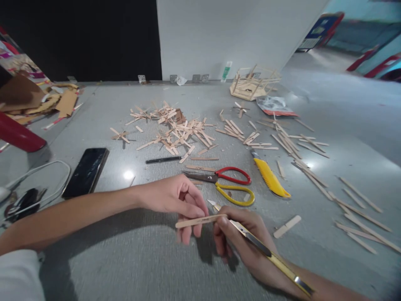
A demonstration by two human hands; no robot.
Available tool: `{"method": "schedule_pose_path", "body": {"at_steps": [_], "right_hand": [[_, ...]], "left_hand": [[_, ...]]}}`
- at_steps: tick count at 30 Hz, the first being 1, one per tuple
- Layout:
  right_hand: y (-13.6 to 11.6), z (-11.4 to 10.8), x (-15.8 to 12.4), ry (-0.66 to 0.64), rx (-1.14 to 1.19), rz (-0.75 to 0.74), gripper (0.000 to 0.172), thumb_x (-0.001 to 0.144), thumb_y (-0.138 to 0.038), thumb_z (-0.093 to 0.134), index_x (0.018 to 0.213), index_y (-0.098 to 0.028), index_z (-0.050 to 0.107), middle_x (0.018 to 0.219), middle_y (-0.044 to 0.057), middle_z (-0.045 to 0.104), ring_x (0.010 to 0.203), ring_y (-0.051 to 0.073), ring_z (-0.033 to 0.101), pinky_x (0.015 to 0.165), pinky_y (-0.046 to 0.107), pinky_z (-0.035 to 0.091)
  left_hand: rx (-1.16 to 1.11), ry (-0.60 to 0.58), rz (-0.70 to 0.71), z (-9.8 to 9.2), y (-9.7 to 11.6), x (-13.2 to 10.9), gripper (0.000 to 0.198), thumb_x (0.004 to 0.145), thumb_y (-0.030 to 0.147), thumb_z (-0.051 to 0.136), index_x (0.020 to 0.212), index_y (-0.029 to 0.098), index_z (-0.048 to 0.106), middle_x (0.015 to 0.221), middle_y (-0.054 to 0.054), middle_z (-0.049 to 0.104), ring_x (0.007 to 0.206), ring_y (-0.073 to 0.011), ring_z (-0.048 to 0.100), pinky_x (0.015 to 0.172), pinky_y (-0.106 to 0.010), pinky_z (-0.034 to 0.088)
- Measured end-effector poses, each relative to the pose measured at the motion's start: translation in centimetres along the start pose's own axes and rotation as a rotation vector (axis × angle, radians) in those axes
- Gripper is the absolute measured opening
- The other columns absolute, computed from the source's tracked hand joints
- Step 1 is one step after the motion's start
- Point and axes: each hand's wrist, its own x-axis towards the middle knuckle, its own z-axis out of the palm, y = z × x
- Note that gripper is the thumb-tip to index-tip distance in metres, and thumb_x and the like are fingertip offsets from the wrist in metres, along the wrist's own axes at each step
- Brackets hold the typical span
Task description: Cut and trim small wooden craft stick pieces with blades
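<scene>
Between my two hands a flat wooden stick (188,223) is held nearly level above the grey table. My left hand (184,202) pinches it near its middle, with the thumb on top and the other fingers behind. My right hand (244,234) grips the stick's right end with thumb and finger. In that same hand lies a yellow craft knife (282,266), its handle slanting down to the right across the hand and its pointed tip showing past the fingers. Scissors (216,177) with red and yellow handles lie just beyond the hands.
A yellow cutter (269,173) and a black pen (163,159) lie beyond the hands. Wooden sticks (188,129) are heaped and scattered. At left are a phone (86,171), a cable and a red bottle (20,131). A stick-built frame (249,90) stands at the back.
</scene>
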Motion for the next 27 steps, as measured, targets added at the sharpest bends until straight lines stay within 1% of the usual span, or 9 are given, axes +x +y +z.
{"method": "schedule_pose_path", "body": {"at_steps": [2, 4, 7, 11, 16, 19, 23, 25, 27], "right_hand": [[-0.4, 0.1, -0.2, 0.029, 0.077, 0.083, 0.048, 0.099, -0.057, 0.049, 0.072, -0.018, 0.057, 0.049, 0.0, 0.061, 0.037, 0.01, 0.054, 0.039, 0.019, 0.04], [-0.6, 0.2, -0.2, 0.042, 0.143, 0.123, 0.049, 0.097, -0.059, 0.051, 0.071, -0.018, 0.057, 0.049, 0.0, 0.061, 0.036, 0.01, 0.054, 0.039, 0.019, 0.04], [-0.5, 0.3, -0.2, 0.045, 0.21, 0.126, 0.049, 0.096, -0.06, 0.052, 0.071, -0.018, 0.056, 0.048, -0.001, 0.059, 0.035, 0.009, 0.052, 0.038, 0.019, 0.039], [-0.3, 0.3, -0.2, 0.037, 0.235, 0.115, 0.049, 0.097, -0.059, 0.053, 0.071, -0.018, 0.056, 0.048, -0.001, 0.059, 0.036, 0.009, 0.053, 0.038, 0.018, 0.04], [-0.4, 0.4, -0.3, 0.016, 0.306, 0.141, 0.048, 0.097, -0.058, 0.053, 0.072, -0.017, 0.057, 0.051, -0.002, 0.059, 0.037, 0.008, 0.054, 0.038, 0.017, 0.042], [-0.5, 0.5, -0.2, -0.005, 0.347, 0.146, 0.046, 0.097, -0.056, 0.054, 0.074, -0.017, 0.057, 0.053, -0.002, 0.058, 0.037, 0.007, 0.054, 0.037, 0.016, 0.042], [-0.5, 0.7, -0.2, -0.007, 0.389, 0.143, 0.045, 0.098, -0.056, 0.054, 0.076, -0.017, 0.057, 0.054, -0.003, 0.058, 0.038, 0.007, 0.055, 0.037, 0.016, 0.043], [-0.5, 1.0, -0.3, -0.027, 0.415, 0.143, 0.043, 0.098, -0.055, 0.054, 0.078, -0.016, 0.058, 0.056, -0.002, 0.06, 0.039, 0.007, 0.056, 0.038, 0.016, 0.044], [-0.4, 1.1, -0.4, -0.06, 0.427, 0.153, 0.042, 0.099, -0.054, 0.053, 0.081, -0.016, 0.059, 0.058, -0.002, 0.062, 0.04, 0.008, 0.058, 0.038, 0.016, 0.045]], "left_hand": [[-0.039, -0.001, 0.018, -0.1, -0.2, 0.2, 0.032, 0.087, 0.042, 0.076, 0.095, 0.012, 0.068, 0.075, -0.005, 0.075, 0.051, -0.0137, 0.07, 0.051, -0.022, 0.058], [-0.057, 0.002, 0.039, -0.1, -0.5, 0.4, 0.032, 0.087, 0.04, 0.076, 0.097, 0.011, 0.069, 0.078, -0.007, 0.076, 0.055, -0.0145, 0.072, 0.054, -0.024, 0.06], [-0.06, 0.018, 0.073, -0.1, -0.8, 0.5, 0.03, 0.088, 0.038, 0.076, 0.099, 0.01, 0.071, 0.081, -0.009, 0.077, 0.06, -0.016, 0.074, 0.057, -0.025, 0.061], [-0.06, 0.051, 0.083, -0.1, -1.2, 0.5, 0.034, 0.085, 0.038, 0.079, 0.104, 0.01, 0.073, 0.085, -0.01, 0.078, 0.062, -0.017, 0.074, 0.057, -0.026, 0.062], [-0.087, 0.058, 0.073, 0.2, -1.3, 0.5, 0.031, 0.084, 0.038, 0.08, 0.1, 0.011, 0.073, 0.084, -0.01, 0.078, 0.062, -0.0164, 0.074, 0.054, -0.024, 0.06], [-0.089, 0.053, 0.075, 0.4, -1.1, 0.5, 0.027, 0.086, 0.035, 0.078, 0.096, 0.011, 0.071, 0.083, -0.01, 0.078, 0.06, -0.0158, 0.074, 0.051, -0.021, 0.057], [-0.058, 0.081, 0.091, 0.5, -1.0, 0.5, 0.028, 0.085, 0.036, 0.078, 0.095, 0.011, 0.07, 0.081, -0.009, 0.078, 0.056, -0.0158, 0.073, 0.039, -0.016, 0.048], [-0.055, 0.096, 0.102, 0.5, -1.3, 0.7, 0.028, 0.084, 0.037, 0.079, 0.092, 0.011, 0.07, 0.076, -0.008, 0.077, 0.051, -0.014, 0.07, 0.036, -0.014, 0.044], [-0.062, 0.104, 0.095, 0.5, -1.6, 0.8, 0.028, 0.084, 0.038, 0.079, 0.089, 0.011, 0.07, 0.07, -0.005, 0.075, 0.045, -0.0116, 0.067, 0.036, -0.013, 0.043]]}}
